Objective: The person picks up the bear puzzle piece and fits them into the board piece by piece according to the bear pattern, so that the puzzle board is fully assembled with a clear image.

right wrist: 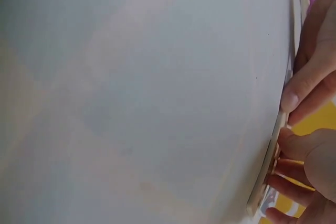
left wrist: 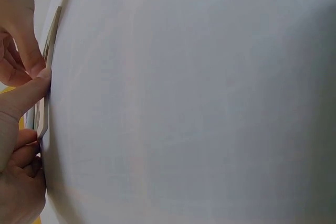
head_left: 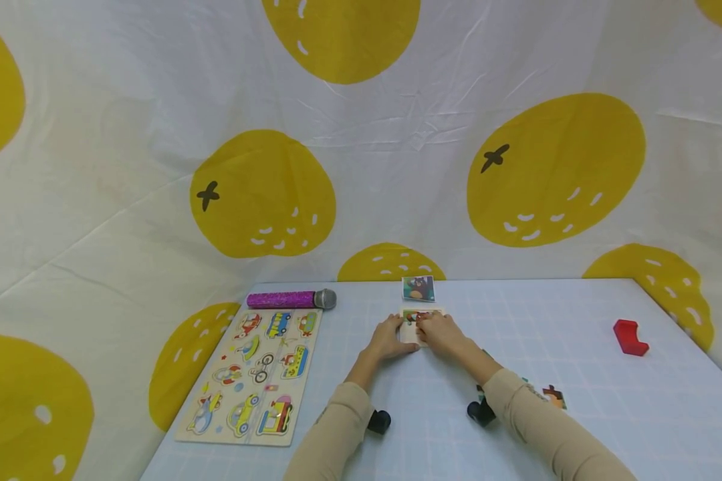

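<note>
A small pale jigsaw board (head_left: 408,333) with brown and green puzzle pieces along its far part lies on the table. My left hand (head_left: 388,339) holds the board at its left side, thumb along the near edge and fingers bent at the side. My right hand (head_left: 442,335) is over the board's right half, its thumb and fingers bent down around a brownish puzzle piece (right wrist: 276,153). That piece is mostly hidden by the fingers. Just beyond the board is a picture card (head_left: 418,288) with a brown bear on it.
Loose puzzle pieces (head_left: 553,397) lie by my right forearm, some partly covered by the sleeve. To the left are a vehicle peg board (head_left: 251,377) and a purple microphone (head_left: 289,300). A red notched block (head_left: 630,337) sits at the right. A fruit-print cloth (head_left: 409,167) hangs behind.
</note>
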Available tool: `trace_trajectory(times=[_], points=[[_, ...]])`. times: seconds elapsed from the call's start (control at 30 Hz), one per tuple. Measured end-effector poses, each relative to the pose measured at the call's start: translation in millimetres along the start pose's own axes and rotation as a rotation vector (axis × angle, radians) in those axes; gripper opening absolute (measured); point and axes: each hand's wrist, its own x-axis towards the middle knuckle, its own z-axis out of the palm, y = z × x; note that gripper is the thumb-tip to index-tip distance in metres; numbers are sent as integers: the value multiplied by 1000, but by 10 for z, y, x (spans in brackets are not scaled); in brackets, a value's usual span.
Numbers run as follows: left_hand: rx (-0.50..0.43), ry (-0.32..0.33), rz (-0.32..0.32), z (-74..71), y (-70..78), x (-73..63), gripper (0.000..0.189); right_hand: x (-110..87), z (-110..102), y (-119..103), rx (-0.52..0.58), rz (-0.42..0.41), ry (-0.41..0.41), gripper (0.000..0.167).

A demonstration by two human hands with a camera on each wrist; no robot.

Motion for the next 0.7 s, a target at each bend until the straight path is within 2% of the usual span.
trace_trajectory(times=[0.2, 0.33, 0.47, 0.57, 0.7], points=[[14, 0, 20, -3, -19, -3, 75, 11, -17, 0, 2, 27, 16, 11], [22, 12, 32, 6, -26, 1, 75, 28, -17, 33, 15, -11, 27, 8], [14, 10, 33, 10, -29, 4, 75, 41, 4, 95, 78, -70, 49, 6], [9, 2, 28, 7, -28, 0, 76, 36, 19, 137, 129, -86, 51, 6], [19, 4, 26, 2, -22, 1, 76, 19, 28, 169, 132, -95, 69, 10]])
